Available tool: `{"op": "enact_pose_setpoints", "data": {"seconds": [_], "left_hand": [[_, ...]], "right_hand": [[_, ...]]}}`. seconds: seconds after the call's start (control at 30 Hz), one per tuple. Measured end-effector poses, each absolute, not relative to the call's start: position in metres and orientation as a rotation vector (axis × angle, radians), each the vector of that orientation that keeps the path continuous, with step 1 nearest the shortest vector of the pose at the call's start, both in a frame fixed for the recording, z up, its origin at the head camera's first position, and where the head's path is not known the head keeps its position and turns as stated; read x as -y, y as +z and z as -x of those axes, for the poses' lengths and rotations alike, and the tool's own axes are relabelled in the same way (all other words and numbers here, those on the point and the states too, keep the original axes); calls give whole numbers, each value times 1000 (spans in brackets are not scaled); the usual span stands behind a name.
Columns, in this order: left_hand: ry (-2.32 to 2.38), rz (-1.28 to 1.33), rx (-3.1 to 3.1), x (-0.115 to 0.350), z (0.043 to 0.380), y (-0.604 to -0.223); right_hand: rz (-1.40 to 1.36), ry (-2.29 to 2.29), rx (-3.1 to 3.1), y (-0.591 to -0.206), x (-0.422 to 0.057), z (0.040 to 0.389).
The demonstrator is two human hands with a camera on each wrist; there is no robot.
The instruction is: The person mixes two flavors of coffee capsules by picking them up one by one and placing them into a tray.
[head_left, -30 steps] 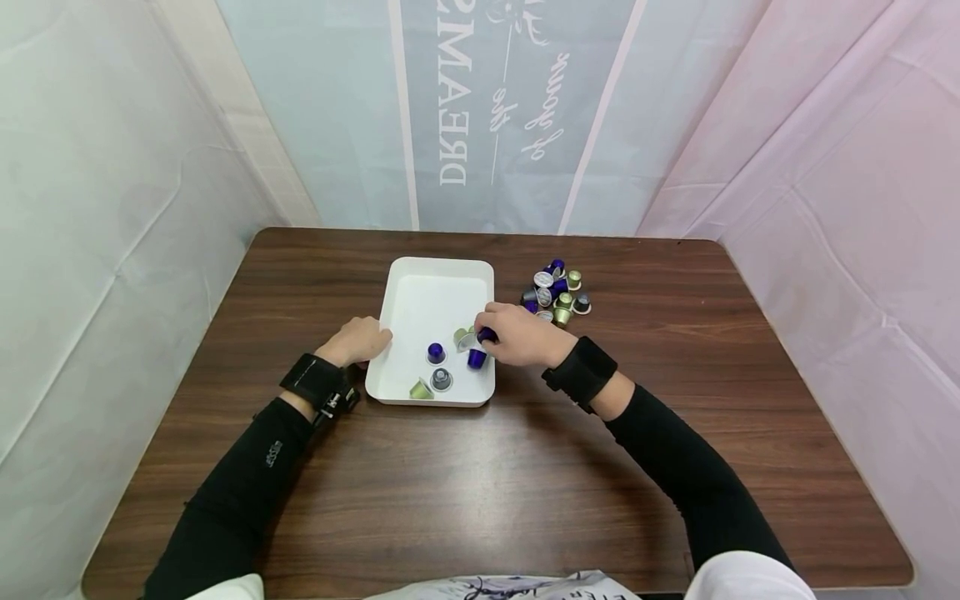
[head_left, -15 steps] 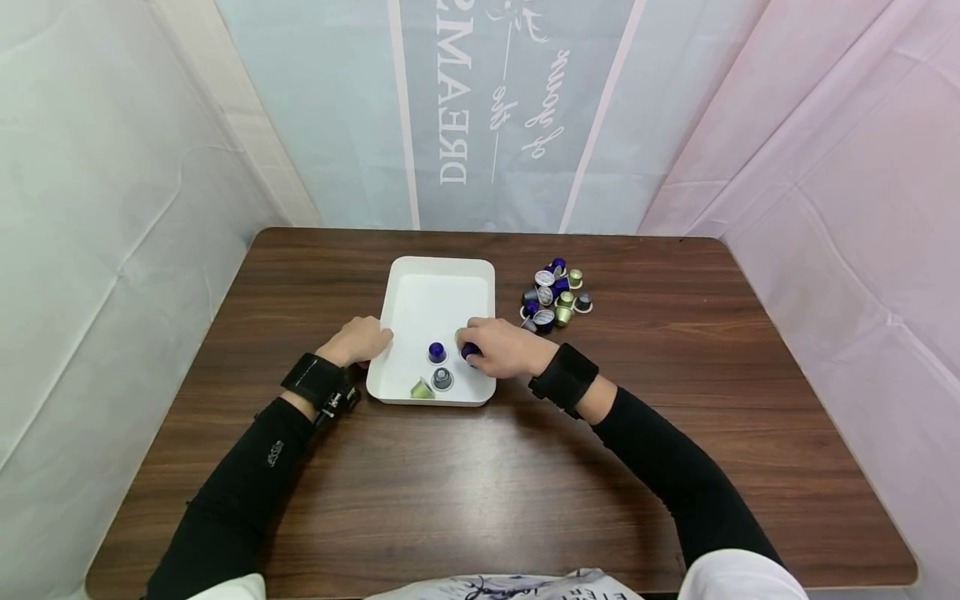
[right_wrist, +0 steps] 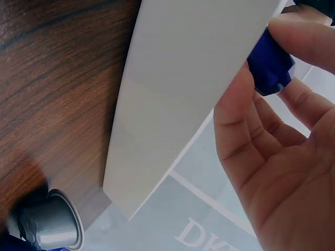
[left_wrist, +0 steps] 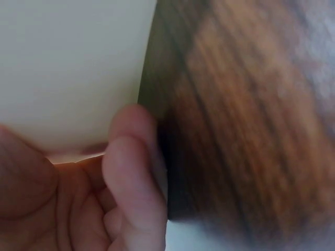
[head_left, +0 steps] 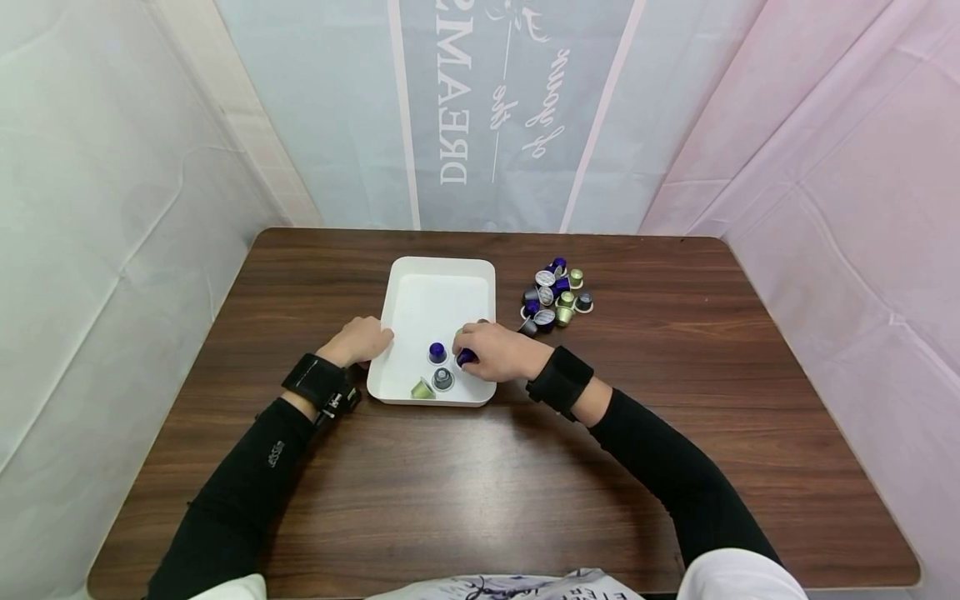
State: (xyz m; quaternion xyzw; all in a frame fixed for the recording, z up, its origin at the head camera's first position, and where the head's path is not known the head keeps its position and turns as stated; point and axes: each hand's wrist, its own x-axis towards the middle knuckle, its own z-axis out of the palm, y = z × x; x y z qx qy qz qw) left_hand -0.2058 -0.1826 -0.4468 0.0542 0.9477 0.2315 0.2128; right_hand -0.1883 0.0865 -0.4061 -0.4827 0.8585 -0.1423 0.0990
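Note:
My left hand (head_left: 356,342) grips the left rim of the white tray (head_left: 438,292); in the left wrist view its curled fingers (left_wrist: 133,183) lie against the tray's edge. My right hand (head_left: 498,351) is over the tray's right side, pinching a dark blue coffee capsule (head_left: 467,357) between thumb and fingers. The right wrist view shows this blue capsule (right_wrist: 269,65) just past the tray wall. To its left in the tray stand another blue capsule (head_left: 437,352) and a grey one (head_left: 442,378), with a green one (head_left: 422,389) tipped over. The right hand hides other capsules.
Right of the tray, a pile of blue, green, grey and dark capsules (head_left: 553,293) lies on the brown wooden table (head_left: 480,500). A grey capsule (right_wrist: 49,219) lies beside the tray in the right wrist view. Curtains (head_left: 517,117) hang behind the table.
My right hand has moved left and slightly toward me with the blue capsule, lower over the tray. The left hand has stayed at the rim.

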Motion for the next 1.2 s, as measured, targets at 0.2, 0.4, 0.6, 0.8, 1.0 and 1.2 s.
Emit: {"op": "enact_pose_setpoints", "data": {"seconds": [0.2, 0.4, 0.6, 0.8, 1.0, 1.2], "left_hand": [[639, -147, -2637, 182, 205, -447], [636, -147, -2635, 182, 204, -447], [637, -141, -2624, 184, 204, -446], [630, -140, -2625, 184, 203, -443], [632, -136, -2626, 183, 203, -442], [623, -134, -2622, 183, 204, -445]], "right_hand": [[1412, -421, -2549, -404, -87, 187], [1337, -480, -2577, -399, -97, 190], [1299, -568, -2631, -390, -119, 199], [1254, -540, -2687, -386, -143, 208], [1143, -487, -2715, -383, -160, 215], [1075, -391, -2747, -387, -168, 219]]}}
